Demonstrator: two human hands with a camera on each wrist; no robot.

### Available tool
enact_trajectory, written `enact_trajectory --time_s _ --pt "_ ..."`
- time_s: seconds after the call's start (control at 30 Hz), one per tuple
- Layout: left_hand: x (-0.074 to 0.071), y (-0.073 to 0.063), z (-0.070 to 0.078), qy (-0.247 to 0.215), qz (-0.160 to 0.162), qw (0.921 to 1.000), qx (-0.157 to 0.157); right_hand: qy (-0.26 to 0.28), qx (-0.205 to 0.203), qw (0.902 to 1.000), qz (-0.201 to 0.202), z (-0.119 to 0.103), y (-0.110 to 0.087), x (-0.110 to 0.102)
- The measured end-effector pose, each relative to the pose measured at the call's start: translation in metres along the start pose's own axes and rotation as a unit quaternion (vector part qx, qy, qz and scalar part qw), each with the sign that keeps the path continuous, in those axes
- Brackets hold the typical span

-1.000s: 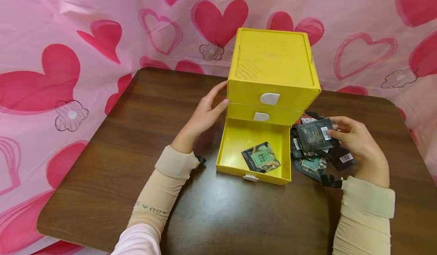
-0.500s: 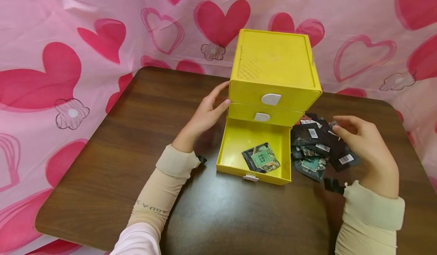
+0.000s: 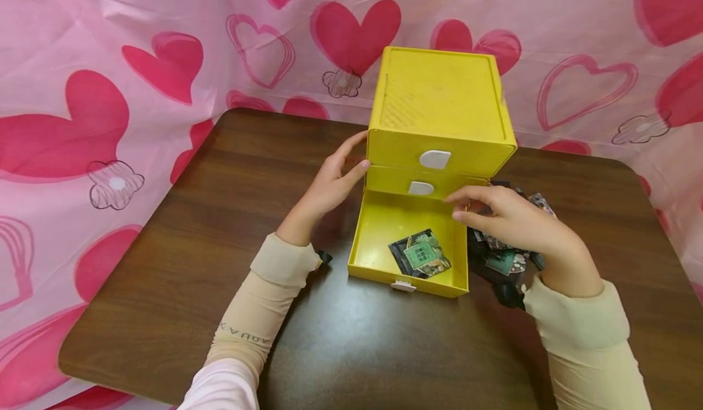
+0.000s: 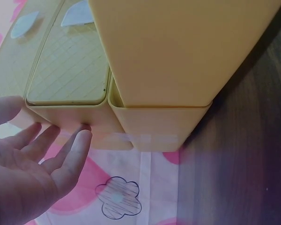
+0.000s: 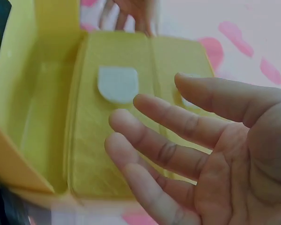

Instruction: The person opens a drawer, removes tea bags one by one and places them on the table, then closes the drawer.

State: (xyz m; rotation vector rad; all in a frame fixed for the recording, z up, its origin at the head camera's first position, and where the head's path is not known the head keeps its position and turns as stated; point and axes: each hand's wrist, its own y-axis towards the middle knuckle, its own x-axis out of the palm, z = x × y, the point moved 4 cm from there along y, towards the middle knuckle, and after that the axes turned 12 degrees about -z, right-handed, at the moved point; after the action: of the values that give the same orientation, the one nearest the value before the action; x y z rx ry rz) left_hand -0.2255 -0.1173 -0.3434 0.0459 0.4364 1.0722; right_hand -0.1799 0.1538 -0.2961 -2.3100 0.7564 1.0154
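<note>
A yellow drawer unit (image 3: 439,96) with white handles stands on the table, its bottom drawer (image 3: 379,230) pulled out. In that drawer lies a dark sachet (image 3: 420,253) with a green label. My left hand (image 3: 329,181) rests against the unit's left side, fingers spread; the left wrist view shows this hand (image 4: 42,164) at the side wall. With nothing in it, my right hand (image 3: 511,221) hovers by the right end of the middle drawer (image 3: 395,181). Its fingers are loosely bent in the right wrist view. Behind and below it, partly hidden, is a pile of dark sachets (image 3: 500,263).
The brown wooden table (image 3: 209,215) extends around the unit on all sides. A pink cloth (image 3: 165,7) printed with hearts hangs behind it. Black straps (image 3: 508,295) hang from the wrists.
My right hand held a black sachet with a barcode over the pile, let it go there, and has moved left to the front of the drawers. My left hand has stayed put.
</note>
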Motion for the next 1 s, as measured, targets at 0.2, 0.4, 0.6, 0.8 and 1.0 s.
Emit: enact_trajectory --time_s 0.2,0.4,0.6,0.8,1.0 --pt "0.0 0.0 -0.001 -0.007 0.0 1.0 0.002 0.006 -0.037 0.9962 -0.079 -0.008 0.039 0.01" --pt "-0.001 -0.001 -0.001 -0.006 0.0 1.0 0.003 0.003 -0.042 0.9826 -0.181 -0.012 0.073 0.027" --pt "0.0 -0.001 0.0 -0.005 -0.002 0.9999 0.01 -0.042 0.007 0.9585 -0.282 -0.012 0.092 0.048" --pt "0.001 0.001 -0.002 -0.012 -0.004 0.9999 0.011 -0.075 0.035 0.9415 -0.327 -0.008 0.101 0.059" --pt "0.0 0.001 -0.002 -0.012 0.0 0.9998 0.018 -0.058 0.025 0.9377 -0.342 -0.006 0.111 0.06"
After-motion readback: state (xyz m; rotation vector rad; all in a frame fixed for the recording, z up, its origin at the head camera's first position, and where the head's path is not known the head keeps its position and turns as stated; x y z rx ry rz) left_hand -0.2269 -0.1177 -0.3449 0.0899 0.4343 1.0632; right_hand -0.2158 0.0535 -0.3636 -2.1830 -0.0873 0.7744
